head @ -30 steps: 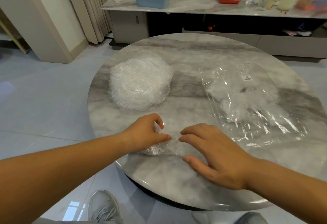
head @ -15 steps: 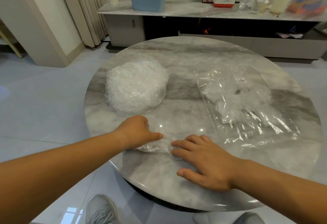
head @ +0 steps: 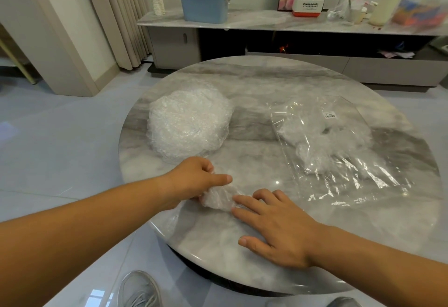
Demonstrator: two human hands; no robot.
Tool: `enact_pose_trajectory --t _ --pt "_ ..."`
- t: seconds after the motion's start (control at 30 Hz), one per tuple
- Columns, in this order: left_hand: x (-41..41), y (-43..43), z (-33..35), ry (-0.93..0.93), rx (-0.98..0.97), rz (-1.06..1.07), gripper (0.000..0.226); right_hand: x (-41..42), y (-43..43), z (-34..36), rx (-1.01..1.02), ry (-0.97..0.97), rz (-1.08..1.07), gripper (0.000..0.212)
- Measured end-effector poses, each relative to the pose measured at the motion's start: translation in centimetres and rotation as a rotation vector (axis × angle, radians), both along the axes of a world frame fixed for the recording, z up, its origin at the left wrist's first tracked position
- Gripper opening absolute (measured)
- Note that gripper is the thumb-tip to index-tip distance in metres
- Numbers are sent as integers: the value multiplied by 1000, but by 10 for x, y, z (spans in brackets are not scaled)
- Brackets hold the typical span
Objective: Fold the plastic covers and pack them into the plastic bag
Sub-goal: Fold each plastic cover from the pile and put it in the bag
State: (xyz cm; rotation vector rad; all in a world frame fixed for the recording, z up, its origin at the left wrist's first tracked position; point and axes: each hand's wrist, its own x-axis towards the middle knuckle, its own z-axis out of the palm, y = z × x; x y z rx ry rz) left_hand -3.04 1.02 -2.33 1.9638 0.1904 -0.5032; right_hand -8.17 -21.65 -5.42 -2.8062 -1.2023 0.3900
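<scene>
- Marble bench (head: 266, 83), near edge: the cover (head: 218, 198) is a tighter bundle than a second ago.
- Left hand (head: 194, 180): grip curled round it.
- Right hand (head: 278, 229): flat, fingertips pressing its edge.
- Fold judged nearly complete; plastic bag (head: 339, 161) lies apart, rightward.

Part of the plastic cover (head: 219, 198) is hidden under the left hand (head: 194, 178). The label (head: 329, 114) (a barcode sticker) on the plastic bag (head: 363, 185) is too small to read, and the bottom edge crops a grey shoe (head: 140, 289).
</scene>
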Motion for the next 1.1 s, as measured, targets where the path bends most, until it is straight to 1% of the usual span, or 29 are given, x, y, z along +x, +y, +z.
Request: enact_pose_trajectory --t 0.17,0.27,0.37,0.43,0.5,0.57,0.63,0.73,0.83,0.87,0.9,1.0,1.03,1.07,1.1 --pt "-15 -15 -1 34 -196 -104 28 -4 -3 1 33 3 -1 56" --pt "-19 -21 -3 117 -237 -149 41 -6 -8 -1 58 5 26 61" --pt "-20 -24 -7 124 -192 -192 40 -9 -18 -3 86 13 30 66" --pt "-20 -25 -7 65 -117 -243 29 -9 -24 0 102 21 17 68" --pt "-17 -23 -7 -97 33 -333 19 -9 -28 2 96 27 16 69" --pt "-17 -22 -8 -262 184 -379 19 -9 -28 2 77 25 24 68" --pt "-19 -23 -9 -343 171 -333 22 -8 -26 0 74 12 34 66" --pt "-23 -26 -11 -321 11 -294 23 -5 -23 -1 83 6 43 62" --pt "-25 -26 -14 -277 -40 -380 16 -4 -25 -2 105 16 53 63" --pt "-26 -26 -13 -260 -25 -424 17 -4 -27 -2 116 28 58 64" --pt "-26 -25 -13 -243 2 -460 24 -4 -29 -4 131 41 63 65" --pt "-24 -21 -12 -228 110 -513 56 -6 -39 -3 245 42 69 60" --pt "-23 -20 -11 -227 155 -537 61 -7 -42 -2 313 18 61 55" --pt "-23 -19 -11 -215 191 -566 55 -7 -44 -1 380 -10 42 50" --pt "-23 -19 -11 -203 219 -606 42 -7 -45 2 436 -38 13 46"
